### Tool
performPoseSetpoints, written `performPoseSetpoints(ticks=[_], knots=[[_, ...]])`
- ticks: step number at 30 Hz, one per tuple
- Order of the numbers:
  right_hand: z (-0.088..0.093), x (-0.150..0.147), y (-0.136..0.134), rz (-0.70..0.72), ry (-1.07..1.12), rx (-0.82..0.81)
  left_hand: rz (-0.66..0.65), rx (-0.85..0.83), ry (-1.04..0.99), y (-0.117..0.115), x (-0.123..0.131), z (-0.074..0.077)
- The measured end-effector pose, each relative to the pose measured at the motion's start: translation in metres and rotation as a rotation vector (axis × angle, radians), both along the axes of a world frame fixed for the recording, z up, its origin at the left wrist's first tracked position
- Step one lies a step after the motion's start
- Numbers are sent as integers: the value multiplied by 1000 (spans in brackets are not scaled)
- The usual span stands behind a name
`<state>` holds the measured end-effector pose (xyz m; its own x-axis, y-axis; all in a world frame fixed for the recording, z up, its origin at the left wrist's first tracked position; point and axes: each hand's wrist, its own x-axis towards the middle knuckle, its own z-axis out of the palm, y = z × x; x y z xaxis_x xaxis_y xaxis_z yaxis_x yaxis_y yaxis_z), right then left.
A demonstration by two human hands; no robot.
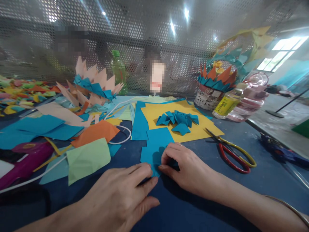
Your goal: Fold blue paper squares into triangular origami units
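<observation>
A piece of blue paper (152,156) lies on the table in front of me, over another blue sheet. My left hand (120,191) rests at its near left edge, fingers stretched out and fingertips touching the paper; the thumb stands apart. At the near right edge, my right hand (187,166) has its fingers curled and its thumb drawn in on the paper, partly hiding it. Just beyond, small folded blue paper pieces (178,119) are heaped on a yellow sheet (159,117). Scissors (231,153) with red and yellow handles lie right of my right hand.
On the left are a purple glue gun (26,161), its white cord (48,171), green paper (89,158), orange paper (95,133) and a pointed paper piece (94,80). A yellow-labelled bottle (227,103) and a pink bottle (251,100) stand right. Behind runs a perforated metal panel (135,29).
</observation>
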<state>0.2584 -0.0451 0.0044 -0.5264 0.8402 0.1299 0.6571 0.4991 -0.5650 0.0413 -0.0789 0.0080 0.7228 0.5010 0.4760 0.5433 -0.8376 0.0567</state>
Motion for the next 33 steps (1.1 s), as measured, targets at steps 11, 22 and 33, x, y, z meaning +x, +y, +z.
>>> performPoseSetpoints(ticks=[11, 22, 33], knots=[[2, 10, 10, -64, -34, -54, -17, -46, -52, -1, -1, 3], [3, 9, 11, -46, -48, -49, -26, -89, -58, 1, -8, 1], [2, 8, 9, -52, -27, -9, -50, -127, -121, 7, -11, -2]])
